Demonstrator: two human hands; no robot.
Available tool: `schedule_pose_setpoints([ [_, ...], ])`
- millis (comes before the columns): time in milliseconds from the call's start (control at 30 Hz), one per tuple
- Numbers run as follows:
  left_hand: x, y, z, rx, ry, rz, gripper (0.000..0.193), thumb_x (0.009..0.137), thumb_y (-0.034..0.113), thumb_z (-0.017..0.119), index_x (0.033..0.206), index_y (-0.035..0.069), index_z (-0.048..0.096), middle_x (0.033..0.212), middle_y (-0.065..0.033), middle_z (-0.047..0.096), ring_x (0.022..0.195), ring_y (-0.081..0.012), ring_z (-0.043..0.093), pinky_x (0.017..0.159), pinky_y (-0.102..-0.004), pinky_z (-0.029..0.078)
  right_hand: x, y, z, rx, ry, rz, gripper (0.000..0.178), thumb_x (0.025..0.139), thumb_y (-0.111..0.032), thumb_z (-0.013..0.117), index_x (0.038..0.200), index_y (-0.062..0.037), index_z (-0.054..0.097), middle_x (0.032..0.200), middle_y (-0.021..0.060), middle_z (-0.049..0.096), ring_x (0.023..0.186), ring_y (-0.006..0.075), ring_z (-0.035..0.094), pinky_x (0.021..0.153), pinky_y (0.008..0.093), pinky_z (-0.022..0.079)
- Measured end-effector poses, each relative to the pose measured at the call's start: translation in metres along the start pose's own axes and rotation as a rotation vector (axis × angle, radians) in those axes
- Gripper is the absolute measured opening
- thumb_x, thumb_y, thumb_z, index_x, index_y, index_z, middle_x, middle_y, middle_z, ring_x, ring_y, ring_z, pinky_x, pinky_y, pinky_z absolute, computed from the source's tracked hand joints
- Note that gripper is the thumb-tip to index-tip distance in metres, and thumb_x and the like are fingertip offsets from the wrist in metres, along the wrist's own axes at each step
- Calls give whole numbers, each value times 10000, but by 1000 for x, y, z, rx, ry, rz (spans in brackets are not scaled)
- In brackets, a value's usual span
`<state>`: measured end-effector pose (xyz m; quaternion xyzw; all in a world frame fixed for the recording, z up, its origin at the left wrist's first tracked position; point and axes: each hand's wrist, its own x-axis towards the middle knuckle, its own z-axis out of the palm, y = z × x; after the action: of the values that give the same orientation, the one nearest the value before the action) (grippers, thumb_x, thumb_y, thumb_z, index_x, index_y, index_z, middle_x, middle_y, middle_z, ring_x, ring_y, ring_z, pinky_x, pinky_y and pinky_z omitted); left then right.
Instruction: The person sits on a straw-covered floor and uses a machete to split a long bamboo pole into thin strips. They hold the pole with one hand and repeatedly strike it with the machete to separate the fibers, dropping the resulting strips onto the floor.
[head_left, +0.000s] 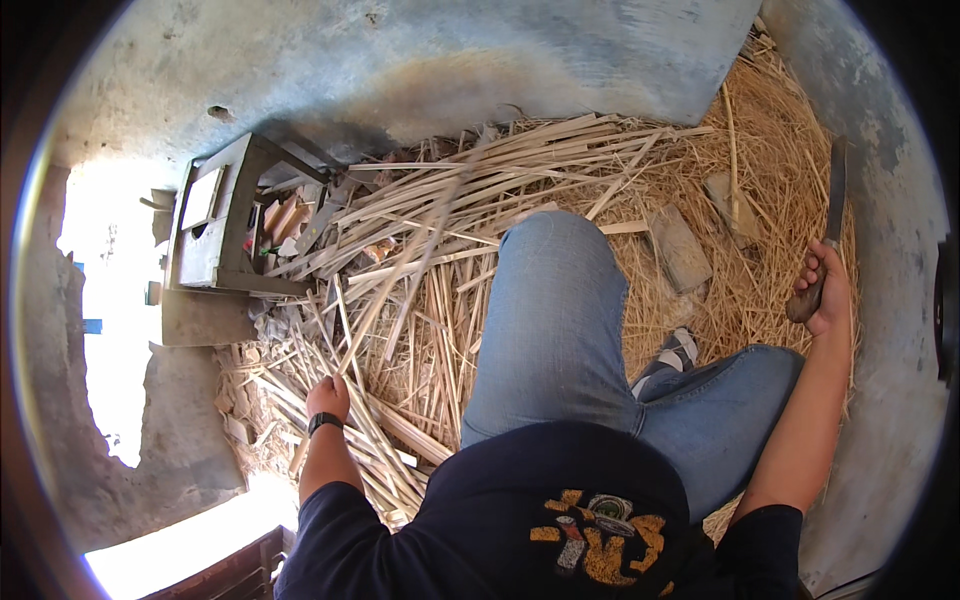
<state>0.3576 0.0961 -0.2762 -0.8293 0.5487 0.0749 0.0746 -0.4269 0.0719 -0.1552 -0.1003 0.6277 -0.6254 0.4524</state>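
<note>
Low on the left, my left hand (328,398), with a dark band on its wrist, is closed around the lower end of a long thin wooden strip (378,313). That strip slants up and to the right, and its far part is blurred. Far to the right, my right hand (830,290) grips the brown handle of a large knife (837,195). Its long dark blade points away from me, close beside the right wall. Many similar pale strips (540,160) lie in a loose heap ahead of me and around my left hand.
Straw (780,130) covers the floor at right, with a stone-like block (680,248) in it. A wooden stool-like frame (232,215) lies at left beside a bright opening (115,340). Walls (450,60) stand ahead and at right. My bent legs (555,320) fill the middle.
</note>
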Motion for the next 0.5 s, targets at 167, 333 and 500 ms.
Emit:
schedule_pose_setpoints([
  [167,4,3,-6,33,-44,242,425,926,408,505,762,44,652,802,-218,662,809,-423,633,739,-511,499,2,1,-4,16,-5,1,123,931,-223,639,899,-157,541,707,-61,494,557,39,467,500,214,407],
  [333,18,14,7,-56,-37,227,417,929,405,507,794,38,652,804,-226,660,814,-431,631,736,-520,496,3,1,-4,9,4,9,120,936,-221,630,913,-152,535,708,-61,498,558,34,465,499,213,410],
  [500,52,30,39,-15,-80,199,379,930,405,529,1003,58,662,1047,-227,644,1018,-413,607,861,-505,488,3,1,0,14,13,13,117,938,-215,621,922,-143,531,711,-61,498,560,32,463,500,209,415],
])
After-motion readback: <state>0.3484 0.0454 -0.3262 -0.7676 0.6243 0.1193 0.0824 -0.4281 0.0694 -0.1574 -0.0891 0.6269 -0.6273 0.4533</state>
